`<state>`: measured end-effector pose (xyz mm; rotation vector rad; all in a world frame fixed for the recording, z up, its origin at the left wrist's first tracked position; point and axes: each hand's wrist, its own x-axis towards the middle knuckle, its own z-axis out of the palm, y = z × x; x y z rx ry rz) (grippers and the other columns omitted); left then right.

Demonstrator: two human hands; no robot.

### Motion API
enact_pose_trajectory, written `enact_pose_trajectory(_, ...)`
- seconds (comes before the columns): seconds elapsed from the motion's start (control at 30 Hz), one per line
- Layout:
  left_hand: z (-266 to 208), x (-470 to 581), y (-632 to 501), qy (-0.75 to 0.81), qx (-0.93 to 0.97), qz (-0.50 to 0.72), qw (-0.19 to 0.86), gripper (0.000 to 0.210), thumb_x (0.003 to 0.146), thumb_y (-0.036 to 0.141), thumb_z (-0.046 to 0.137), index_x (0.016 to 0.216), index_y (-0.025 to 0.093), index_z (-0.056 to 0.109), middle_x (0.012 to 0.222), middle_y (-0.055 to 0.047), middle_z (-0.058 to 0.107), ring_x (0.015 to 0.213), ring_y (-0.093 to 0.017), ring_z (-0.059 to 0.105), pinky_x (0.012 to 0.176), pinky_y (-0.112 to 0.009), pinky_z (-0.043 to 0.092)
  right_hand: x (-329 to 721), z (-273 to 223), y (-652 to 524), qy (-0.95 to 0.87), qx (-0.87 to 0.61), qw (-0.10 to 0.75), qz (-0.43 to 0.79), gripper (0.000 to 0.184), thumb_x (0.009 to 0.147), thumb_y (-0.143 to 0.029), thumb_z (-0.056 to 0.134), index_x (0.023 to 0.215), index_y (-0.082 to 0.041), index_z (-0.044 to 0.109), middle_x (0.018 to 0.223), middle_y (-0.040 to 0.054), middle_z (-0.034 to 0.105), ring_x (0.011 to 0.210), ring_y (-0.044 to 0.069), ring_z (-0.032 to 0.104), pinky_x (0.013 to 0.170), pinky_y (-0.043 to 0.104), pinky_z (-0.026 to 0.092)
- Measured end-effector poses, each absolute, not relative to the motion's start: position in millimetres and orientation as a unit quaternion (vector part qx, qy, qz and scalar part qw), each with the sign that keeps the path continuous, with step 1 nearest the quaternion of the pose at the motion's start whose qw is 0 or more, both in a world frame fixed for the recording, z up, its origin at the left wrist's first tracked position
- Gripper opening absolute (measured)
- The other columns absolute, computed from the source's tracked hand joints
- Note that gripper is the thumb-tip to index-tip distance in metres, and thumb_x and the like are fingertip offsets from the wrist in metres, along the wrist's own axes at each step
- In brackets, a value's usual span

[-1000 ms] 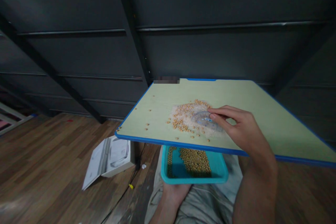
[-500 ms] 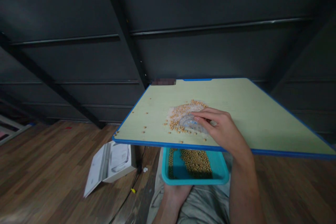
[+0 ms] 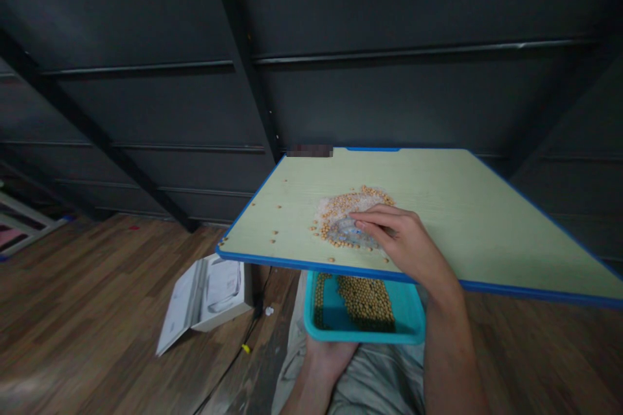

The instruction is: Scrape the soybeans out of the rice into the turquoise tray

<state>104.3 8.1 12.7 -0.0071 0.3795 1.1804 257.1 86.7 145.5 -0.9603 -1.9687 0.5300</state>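
Note:
My right hand pinches a piece of clear plastic with blue marks, its exact kind unclear, low over the table. Under and around that plastic spreads a pile of white grains like rice, mixed with round tan beans like soybeans. Below the table's front edge, a turquoise tray is held over my lap. More tan beans lie inside it, mostly toward its right half. My left hand is beneath the tray, holding it from the near side, with the fingers hidden.
A pale-green folding table with a blue rim stands before a dark panelled wall. Several stray beans lie on its left side. An open white box and a black cable are on the wooden floor to the left.
My right hand has drawn the clear plastic slightly toward me and to the left across the pile. The whole view has shifted a little; my left hand and the tray stay put.

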Motion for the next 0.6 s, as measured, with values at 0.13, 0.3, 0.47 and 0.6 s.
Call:
enact_pose_trajectory(0.13,9.6,104.7,9.4,0.157,-0.005,0.555,0.817,0.035,0.087,0.030,0.052,0.116,0.031,0.071,0.119,-0.004,0.077,0.131,-0.029,0.057,0.113,-0.055,0.042,256.5,145.1,87.3,-0.788,-0.383,0.428,0.223,0.022,0.096,-0.021,0.061,0.111,-0.028,0.076,0.104,0.0024,0.075,0.096,0.019,0.067,0.087,0.036,0.051)
enact_pose_trajectory(0.3,8.6,105.3,9.6,0.140,-0.010,0.550,0.823,0.031,0.087,0.036,0.054,0.107,0.026,0.075,0.115,-0.006,0.079,0.134,-0.030,0.054,0.115,-0.056,0.039,255.5,145.6,86.8,-0.789,-0.372,0.429,0.236,0.024,0.096,-0.020,0.061,0.112,-0.031,0.075,0.105,0.0007,0.075,0.096,0.018,0.067,0.087,0.035,0.052)
enact_pose_trajectory(0.47,5.1,104.2,10.9,0.125,-0.007,0.545,0.829,0.032,0.088,0.036,0.053,0.112,0.028,0.073,0.121,-0.005,0.077,0.134,-0.029,0.054,0.115,-0.057,0.039,254.5,145.8,85.9,-0.791,-0.360,0.430,0.243,0.025,0.096,-0.019,0.062,0.112,-0.031,0.076,0.107,-0.0004,0.076,0.098,0.016,0.068,0.089,0.033,0.052)
enact_pose_trajectory(0.6,2.6,103.6,11.1,0.124,-0.008,0.560,0.819,0.033,0.088,0.034,0.053,0.116,0.031,0.071,0.123,-0.003,0.075,0.132,-0.028,0.056,0.114,-0.055,0.041,254.3,146.7,85.6,-0.798,-0.356,0.423,0.240,0.024,0.096,-0.020,0.062,0.112,-0.031,0.076,0.107,0.0000,0.076,0.098,0.017,0.069,0.090,0.034,0.052)
